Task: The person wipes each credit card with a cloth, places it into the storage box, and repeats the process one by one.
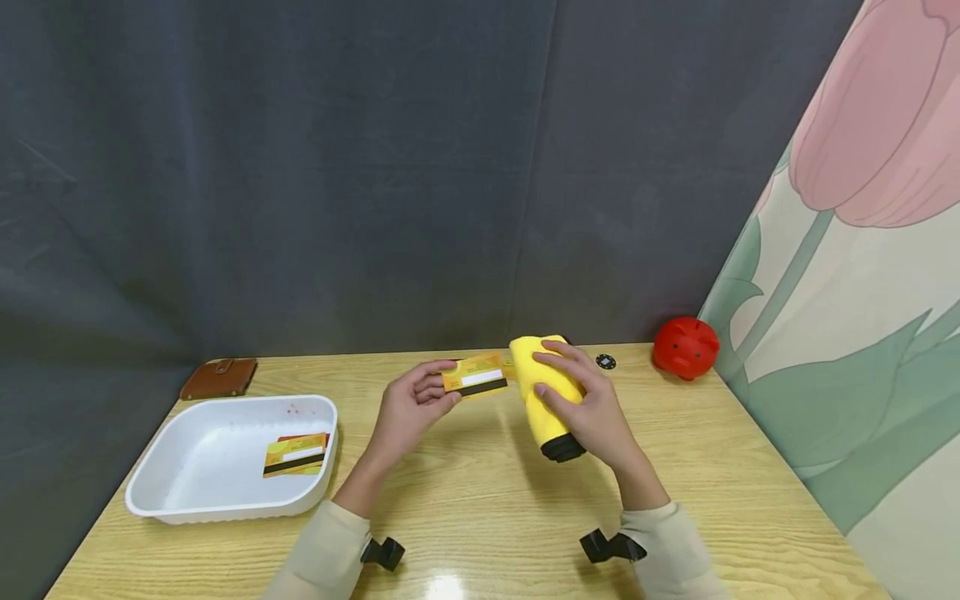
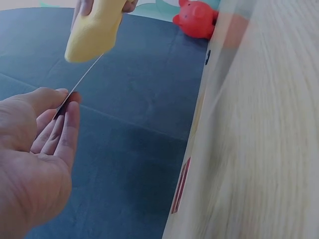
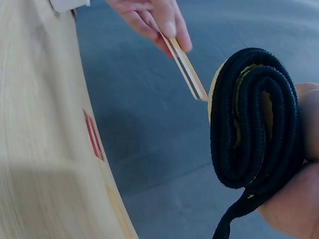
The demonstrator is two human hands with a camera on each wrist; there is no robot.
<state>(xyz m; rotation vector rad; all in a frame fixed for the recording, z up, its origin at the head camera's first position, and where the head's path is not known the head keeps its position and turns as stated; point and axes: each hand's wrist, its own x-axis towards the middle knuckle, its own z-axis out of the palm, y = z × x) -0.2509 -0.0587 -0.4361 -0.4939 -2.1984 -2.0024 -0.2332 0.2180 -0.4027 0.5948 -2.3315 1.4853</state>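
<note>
Between thumb and fingers, my left hand [image 1: 414, 408] pinches a yellow bank card [image 1: 476, 377] with a black stripe and a white strip, raised over the table. My right hand [image 1: 592, 404] grips a folded yellow cloth [image 1: 542, 392] with black edging, thumb on its near face. The cloth's side is right at the card's free end; in the left wrist view the card [image 2: 84, 75] shows edge-on, running up to the cloth [image 2: 94, 35]. From the right wrist, the cloth's rolled black end [image 3: 254, 119] shows its layers.
At left stands a white plastic tray [image 1: 202, 510] with yellow cards [image 1: 296, 456] inside. Behind it lies a brown wallet [image 1: 219, 377]. A red piggy bank [image 1: 686, 347] and a black poker chip [image 1: 605, 362] are at the back right. A red striped card [image 3: 93, 134] lies near the table's back edge.
</note>
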